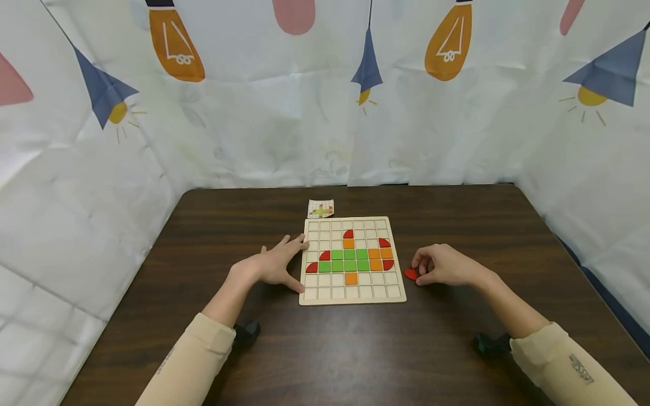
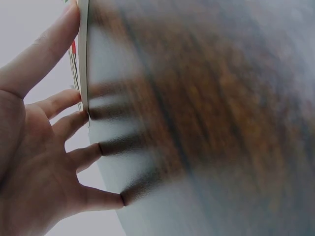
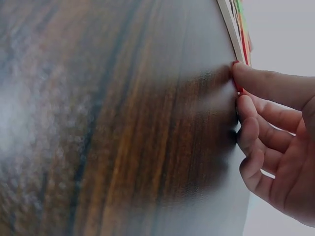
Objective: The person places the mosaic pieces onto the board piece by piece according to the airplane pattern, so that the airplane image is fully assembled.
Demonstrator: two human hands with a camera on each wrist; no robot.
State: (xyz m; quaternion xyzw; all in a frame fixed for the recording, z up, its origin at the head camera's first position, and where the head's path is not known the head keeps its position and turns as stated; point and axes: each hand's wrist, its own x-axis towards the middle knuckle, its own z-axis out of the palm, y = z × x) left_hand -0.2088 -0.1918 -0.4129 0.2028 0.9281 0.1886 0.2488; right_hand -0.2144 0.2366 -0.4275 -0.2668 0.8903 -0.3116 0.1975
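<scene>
A pale wooden grid board (image 1: 325, 294) lies on the table, with green, orange and red tiles set in its cells. My left hand (image 1: 274, 264) is spread at the board's left side; the thumb and some fingertips touch its edge. In the left wrist view, the other fingertips of that left hand (image 2: 54, 142) rest on the tabletop. Just off the board's right edge lies a loose red curved tile (image 1: 410, 274). My right hand (image 1: 443, 266) pinches this tile between thumb and forefinger, the other fingers bent. Only a thin red edge of the tile (image 3: 240, 89) shows in the right wrist view.
A small picture card (image 1: 321, 208) with a similar coloured pattern lies behind the board's upper left corner. The dark wooden table (image 1: 355, 349) spreads around the board. A printed white curtain (image 1: 284, 129) hangs behind the table and at both sides.
</scene>
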